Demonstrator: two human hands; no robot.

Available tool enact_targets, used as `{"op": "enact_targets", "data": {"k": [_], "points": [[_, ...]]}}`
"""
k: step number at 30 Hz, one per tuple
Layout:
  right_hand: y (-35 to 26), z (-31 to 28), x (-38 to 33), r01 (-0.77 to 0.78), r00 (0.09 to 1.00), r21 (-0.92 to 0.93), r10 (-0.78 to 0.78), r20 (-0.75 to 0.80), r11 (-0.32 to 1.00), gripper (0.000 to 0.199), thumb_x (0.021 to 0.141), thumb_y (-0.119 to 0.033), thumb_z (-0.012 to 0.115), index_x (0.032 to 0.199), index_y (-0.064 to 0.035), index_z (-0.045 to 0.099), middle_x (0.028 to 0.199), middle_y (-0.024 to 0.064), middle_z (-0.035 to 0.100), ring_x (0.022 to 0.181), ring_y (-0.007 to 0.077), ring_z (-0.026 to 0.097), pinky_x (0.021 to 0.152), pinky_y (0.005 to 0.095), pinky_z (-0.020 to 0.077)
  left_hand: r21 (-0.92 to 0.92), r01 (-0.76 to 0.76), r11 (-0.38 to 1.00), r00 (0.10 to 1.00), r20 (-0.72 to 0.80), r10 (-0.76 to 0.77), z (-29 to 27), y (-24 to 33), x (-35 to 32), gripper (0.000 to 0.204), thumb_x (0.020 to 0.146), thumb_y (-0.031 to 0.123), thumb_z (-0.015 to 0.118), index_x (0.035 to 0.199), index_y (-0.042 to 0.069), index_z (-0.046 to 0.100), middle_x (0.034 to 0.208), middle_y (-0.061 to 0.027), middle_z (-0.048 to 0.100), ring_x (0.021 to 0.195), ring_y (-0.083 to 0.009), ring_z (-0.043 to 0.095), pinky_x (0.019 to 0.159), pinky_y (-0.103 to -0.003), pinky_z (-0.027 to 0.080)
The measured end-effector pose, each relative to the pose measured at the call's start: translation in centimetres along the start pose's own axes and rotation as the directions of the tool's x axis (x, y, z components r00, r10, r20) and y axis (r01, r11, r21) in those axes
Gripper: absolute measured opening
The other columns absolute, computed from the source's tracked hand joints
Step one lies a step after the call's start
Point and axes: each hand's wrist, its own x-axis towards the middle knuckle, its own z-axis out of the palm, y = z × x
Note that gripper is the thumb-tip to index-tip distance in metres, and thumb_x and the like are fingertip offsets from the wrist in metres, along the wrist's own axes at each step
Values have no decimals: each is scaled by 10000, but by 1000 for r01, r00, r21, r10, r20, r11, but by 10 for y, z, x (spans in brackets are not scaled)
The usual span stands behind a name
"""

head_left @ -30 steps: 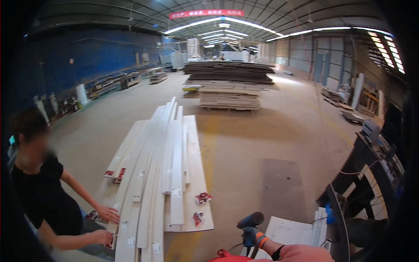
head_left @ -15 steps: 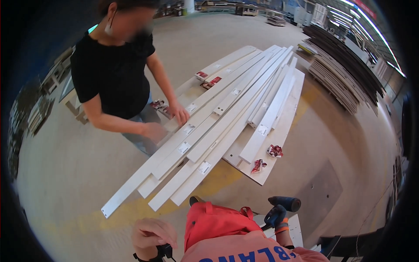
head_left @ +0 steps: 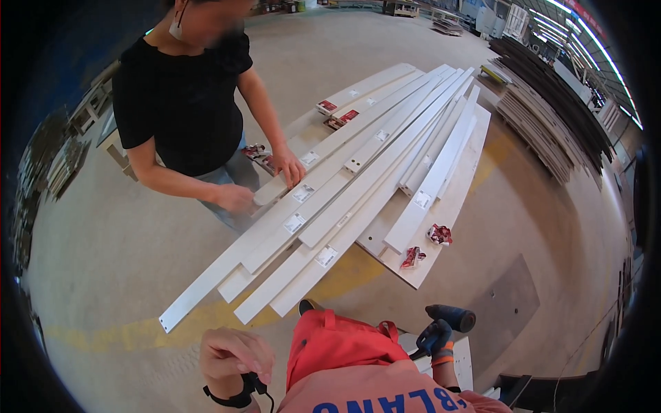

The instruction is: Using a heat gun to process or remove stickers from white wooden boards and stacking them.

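My right hand [head_left: 434, 337], in a dark work glove with an orange cuff, grips the handle of a dark blue cordless drill [head_left: 453, 318] at the lower right. My bare left hand [head_left: 235, 352] is raised at the lower left, holding nothing, its fingers loosely bent. A black strap with a cable circles that wrist. Ahead of both hands, and touched by neither, long white boards [head_left: 358, 199] with small labels lie fanned out over a table [head_left: 460, 186]. Several near board ends stick out past it.
Across the boards stands a person in a black T-shirt [head_left: 186, 103], both hands at a board's edge. Crumpled red-and-white packets [head_left: 439, 235] lie on the table's near corner. Stacks of dark and pale planks [head_left: 544, 103] sit at the right. A grey panel [head_left: 506, 310] lies on the floor.
The view has shifted slightly, so the boards sit a little higher and farther right. My left hand's fingers have bent downward. The other person's hands have moved slightly along the board.
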Motion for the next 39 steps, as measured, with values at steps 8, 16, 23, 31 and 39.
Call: {"op": "enact_targets", "data": {"k": [8,16,23,31,39], "points": [[-4,-8,6,129,991,10,-128,-48,992,88,758,-145,629,799,-122,555,622,48,525,544,206,502,527,321,449,-21,-37,999,999,37,38,-3,-3,9,124,863,16,594,880,-92,650,772,-231,681,682,-313,649,637,-418,501],[-16,-3,5,287,957,-37,-288,-33,957,96,756,-114,625,787,-78,542,629,65,531,541,220,542,523,324,473,-26,-40,999,998,48,41,-3,-5,11,150,867,45,598,881,-94,653,765,-233,680,664,-314,644,633,-418,501],[-17,2,4,302,950,-61,-305,-60,951,95,751,-98,618,772,-85,527,623,49,507,526,211,527,508,321,458,-25,-75,997,997,24,75,-3,-4,3,155,858,45,601,868,-101,653,757,-236,677,652,-316,639,633,-415,499],[-20,-7,2,325,943,-37,-326,-70,945,110,751,-58,592,759,-105,493,637,29,484,545,196,520,502,313,448,-43,-75,996,996,50,77,-2,-3,7,157,855,33,596,871,-114,646,780,-245,674,670,-319,639,623,-417,493],[-15,-29,18,405,902,-75,-411,-130,911,120,776,-137,640,766,-106,525,621,39,511,549,201,520,525,322,452,65,-110,992,985,138,100,9,3,12,191,923,93,539,877,-63,640,751,-212,674,675,-292,648,643,-400,525]]}}
